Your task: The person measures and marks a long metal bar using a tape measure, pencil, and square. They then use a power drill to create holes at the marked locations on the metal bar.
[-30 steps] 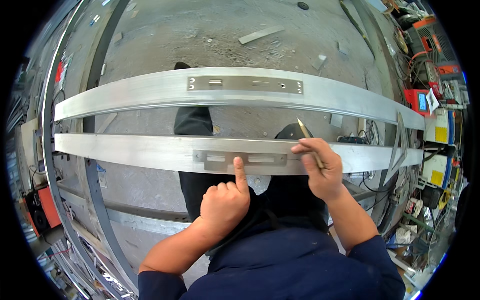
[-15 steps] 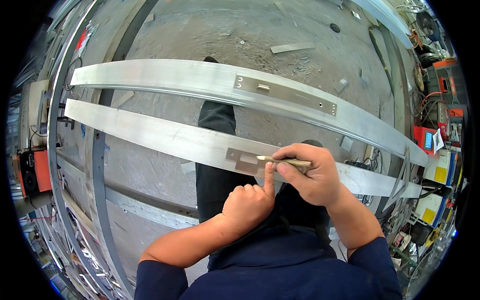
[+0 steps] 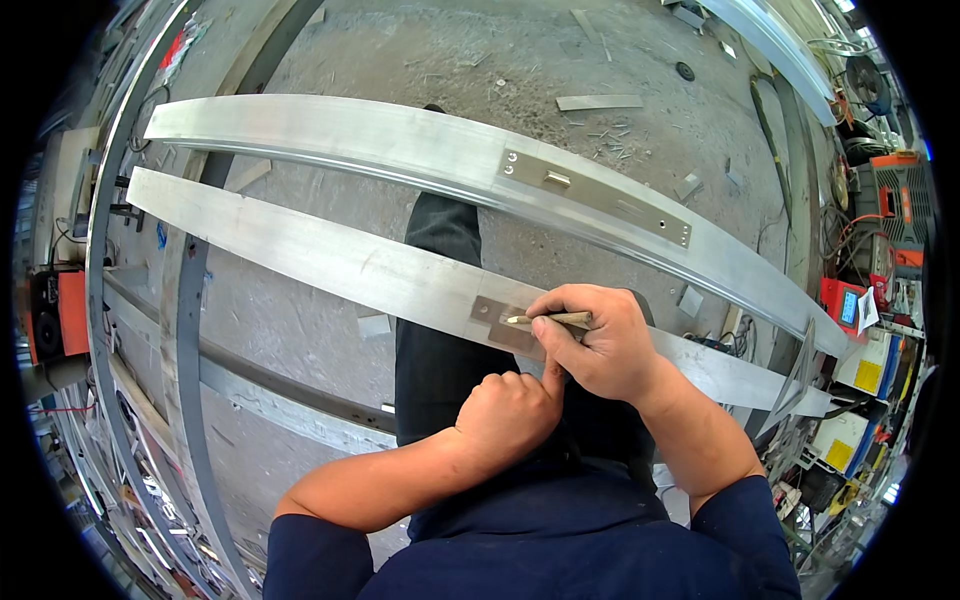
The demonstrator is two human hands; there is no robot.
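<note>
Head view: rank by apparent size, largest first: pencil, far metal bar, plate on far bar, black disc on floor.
1. Far metal bar
2. Plate on that bar
3. Pencil, partly covered by the right hand
4. Black disc

Bright, diffuse light; pale sheen on the upper metal bar. My right fingers read sharp. Fisheye bends straight edges; black corners, bluish fringe at right rim.

Silvery bars, brownish-grey plates, tan pencil, navy sleeves, floor — mottled grey
</note>
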